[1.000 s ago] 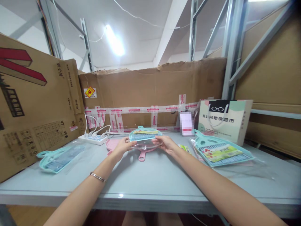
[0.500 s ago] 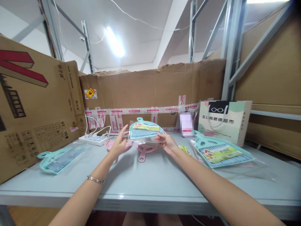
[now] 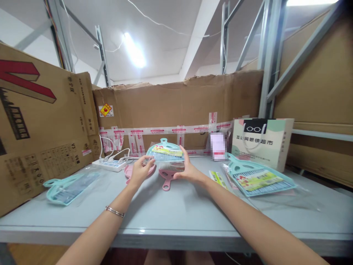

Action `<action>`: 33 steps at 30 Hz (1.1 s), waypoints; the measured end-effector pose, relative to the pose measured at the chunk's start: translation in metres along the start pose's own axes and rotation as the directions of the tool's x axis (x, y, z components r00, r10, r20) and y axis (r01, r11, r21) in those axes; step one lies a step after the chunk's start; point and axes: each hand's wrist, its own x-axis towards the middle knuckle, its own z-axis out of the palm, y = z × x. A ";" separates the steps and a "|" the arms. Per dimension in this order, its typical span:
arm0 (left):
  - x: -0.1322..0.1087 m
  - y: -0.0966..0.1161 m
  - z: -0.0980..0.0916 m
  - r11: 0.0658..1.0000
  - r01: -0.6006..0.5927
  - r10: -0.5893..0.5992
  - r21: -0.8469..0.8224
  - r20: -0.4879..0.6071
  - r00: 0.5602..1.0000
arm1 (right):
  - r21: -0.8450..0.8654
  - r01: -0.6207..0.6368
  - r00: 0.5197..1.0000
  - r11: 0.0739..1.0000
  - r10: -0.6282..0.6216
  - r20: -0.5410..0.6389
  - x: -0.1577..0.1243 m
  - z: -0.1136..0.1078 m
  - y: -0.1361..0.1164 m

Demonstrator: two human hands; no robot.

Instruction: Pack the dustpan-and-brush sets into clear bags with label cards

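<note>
A teal mini dustpan set [image 3: 165, 151] in a clear plastic bag is held up above the table's middle. My left hand [image 3: 140, 171] pinches the bag's lower left corner. My right hand [image 3: 187, 168] presses against its right side with fingers stretched upward. Beneath it a pink dustpan with a brush [image 3: 168, 173] lies on the table [image 3: 171, 209], and a second pink piece [image 3: 129, 170] sits just behind my left hand.
A bagged teal dustpan [image 3: 68, 186] lies at the left. More bagged teal sets [image 3: 257, 178] are stacked at the right beside a paper bag [image 3: 261, 141]. A white power strip [image 3: 109, 163] sits by the taped cardboard wall [image 3: 179, 106].
The teal set has been lifted off the pink dustpan and shifted a little left. My left hand moved from an open touch to a pinch on the bag; my right hand opened against its side.
</note>
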 end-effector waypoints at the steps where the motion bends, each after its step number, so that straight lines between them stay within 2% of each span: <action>1: 0.000 0.000 0.000 1.000 0.010 -0.010 -0.001 -0.010 1.000 | -0.075 0.021 1.000 0.997 -0.022 -0.006 0.000 0.000 0.001; 3: -0.001 0.000 0.001 1.000 0.015 -0.015 0.009 -0.020 1.000 | -0.186 0.014 0.995 0.982 -0.032 -0.091 0.001 -0.002 0.004; 5: -0.001 0.000 0.001 1.000 0.003 -0.003 0.020 -0.012 1.000 | -0.204 -0.030 0.977 0.979 -0.014 -0.212 0.005 -0.003 0.006; 7: -0.002 0.001 0.003 1.000 -0.026 0.026 0.010 -0.008 1.000 | -0.155 -0.054 0.955 0.986 0.005 -0.297 0.009 -0.004 0.008; 10: -0.002 0.003 0.006 0.996 -0.052 0.051 -0.079 -0.020 0.999 | -0.081 -0.042 0.933 0.996 0.010 -0.359 0.013 -0.004 0.011; 14: 0.002 0.000 0.004 0.973 0.002 -0.008 -0.230 -0.025 1.000 | 0.096 -0.023 0.907 0.995 0.061 -0.417 0.014 -0.003 0.012; 16: 0.004 -0.003 0.002 0.970 0.042 -0.046 -0.238 -0.014 0.999 | 0.217 -0.097 0.891 0.971 0.182 -0.417 0.013 -0.005 0.011; 19: 0.007 -0.009 0.000 0.976 0.078 -0.076 -0.205 0.017 0.997 | 0.342 -0.224 0.869 0.913 0.346 -0.355 0.013 -0.010 0.010; 22: 0.007 -0.012 0.000 0.979 0.096 -0.096 -0.183 0.005 0.995 | 0.368 -0.239 0.879 0.899 0.361 -0.312 0.014 -0.014 0.010; 28: 0.007 -0.012 0.000 0.978 0.131 -0.137 -0.165 -0.022 0.990 | 0.399 -0.254 0.859 0.881 0.395 -0.326 0.016 -0.015 0.014; 33: 0.006 -0.009 0.001 0.968 0.172 -0.178 -0.181 -0.017 0.984 | 0.431 -0.231 0.864 0.872 0.388 -0.321 0.016 -0.015 0.019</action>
